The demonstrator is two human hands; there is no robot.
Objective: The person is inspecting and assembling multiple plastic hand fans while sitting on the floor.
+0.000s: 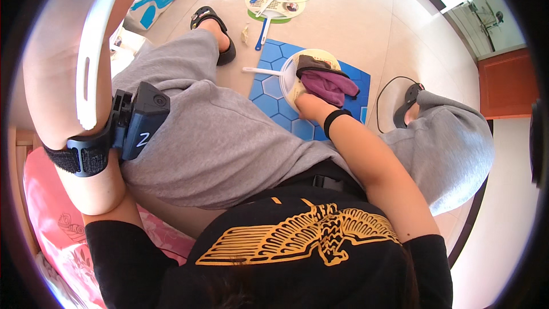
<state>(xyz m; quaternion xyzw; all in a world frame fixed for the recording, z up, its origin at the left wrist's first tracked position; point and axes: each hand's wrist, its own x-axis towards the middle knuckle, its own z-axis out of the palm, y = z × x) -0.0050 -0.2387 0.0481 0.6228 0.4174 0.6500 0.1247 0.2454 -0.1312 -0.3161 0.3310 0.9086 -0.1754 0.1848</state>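
Observation:
My right hand [314,107] is closed at the near edge of a round hand fan [290,83] above the blue mat. The fan's white handle points left, and part of its face is pale yellow. A purple cloth [329,84] with a dark brown part lies bunched over the fan, right beside my fingers, which are partly hidden. My left forearm [68,80] is raised along the left side and leaves the picture at the top, so my left hand is out of sight. A black device [146,117] is strapped to that arm, and a white slotted strap [94,63] hangs before it.
On the tiled floor ahead lie more round fans [277,6] with white and blue handles. The blue hexagon-patterned mat [266,106] sits between my legs. A white bag [154,0] stands far left, a dark cable [378,103] curves at right, and a reddish-brown cabinet [503,86] stands beyond it.

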